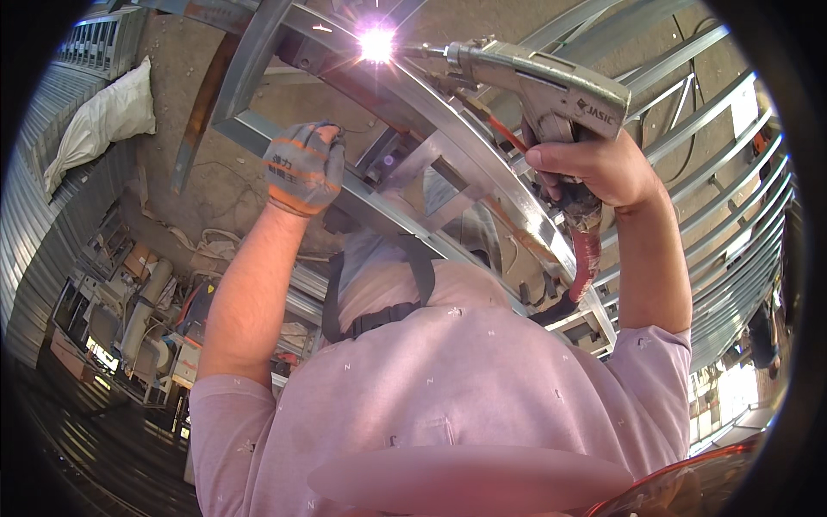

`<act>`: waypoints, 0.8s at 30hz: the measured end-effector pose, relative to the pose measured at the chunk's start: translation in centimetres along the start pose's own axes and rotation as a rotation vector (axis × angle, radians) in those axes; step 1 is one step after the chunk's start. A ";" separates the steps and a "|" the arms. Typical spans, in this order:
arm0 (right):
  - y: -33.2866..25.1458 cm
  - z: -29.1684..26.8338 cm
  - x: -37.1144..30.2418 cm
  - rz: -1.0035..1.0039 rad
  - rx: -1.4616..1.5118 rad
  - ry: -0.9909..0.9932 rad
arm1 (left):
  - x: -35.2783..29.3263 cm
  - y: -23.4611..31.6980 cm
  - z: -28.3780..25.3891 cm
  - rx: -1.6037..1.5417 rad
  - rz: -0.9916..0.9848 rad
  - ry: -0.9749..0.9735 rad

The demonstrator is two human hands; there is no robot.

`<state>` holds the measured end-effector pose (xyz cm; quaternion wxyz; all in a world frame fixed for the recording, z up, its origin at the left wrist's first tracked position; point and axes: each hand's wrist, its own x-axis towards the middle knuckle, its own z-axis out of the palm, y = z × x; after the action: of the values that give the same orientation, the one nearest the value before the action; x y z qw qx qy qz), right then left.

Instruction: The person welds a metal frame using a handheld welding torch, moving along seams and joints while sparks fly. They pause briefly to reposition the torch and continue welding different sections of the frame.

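My bare right hand [594, 168] is wrapped round the grip of a grey welding gun [538, 82], a red-sleeved cable [586, 258] hanging below it. The gun's thin nozzle points left, and a blazing white-violet arc [376, 45] burns at its end on a steel frame [482, 185] of rectangular tubes. Glare hides the spot being welded. In a grey and orange work glove, my left hand [305, 168] is closed at the near edge of the frame, left of and below the arc. Whether anything is inside its curled fingers is hidden.
Long metal bars [689, 129] curve along the right side. A white sack [103, 125] lies at the far left beside corrugated metal sheeting [34, 198]. Assorted tools and equipment [142, 314] clutter the lower left. Several sparks fly around the arc.
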<state>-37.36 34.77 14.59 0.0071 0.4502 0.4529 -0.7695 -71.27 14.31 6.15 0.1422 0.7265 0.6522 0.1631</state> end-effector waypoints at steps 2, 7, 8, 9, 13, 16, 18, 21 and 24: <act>-0.1 -0.4 0.5 0.074 -0.036 -0.057 | 0.2 0.2 -0.2 0.010 0.007 0.001; -0.1 -0.6 0.4 0.093 -0.004 -0.072 | 0.0 -0.1 0.0 0.000 0.005 0.004; -0.2 -0.4 0.2 0.057 0.007 -0.039 | -0.1 -0.2 0.1 -0.005 0.004 0.003; -0.2 -0.4 0.3 0.059 -0.023 -0.048 | -0.1 -0.1 -0.1 -0.004 -0.005 -0.005; -0.2 -0.8 1.0 0.124 -0.061 -0.096 | 0.2 0.4 -0.4 -0.008 -0.015 -0.015; 0.0 -0.9 0.7 0.112 -0.046 -0.083 | 0.2 0.4 -0.4 -0.004 -0.012 -0.011; -0.1 -1.0 0.6 0.122 -0.025 -0.096 | 0.1 0.3 -0.3 0.001 -0.010 -0.005; 0.0 -1.0 0.4 0.087 -0.039 -0.083 | 0.0 0.2 -0.1 0.017 0.007 0.005; 0.2 -0.9 0.2 0.099 -0.027 -0.057 | 0.2 0.0 -0.1 0.010 0.023 0.016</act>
<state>-36.75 35.34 14.15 0.0638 0.4498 0.4401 -0.7745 -71.26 14.47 6.30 0.1312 0.7334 0.6457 0.1672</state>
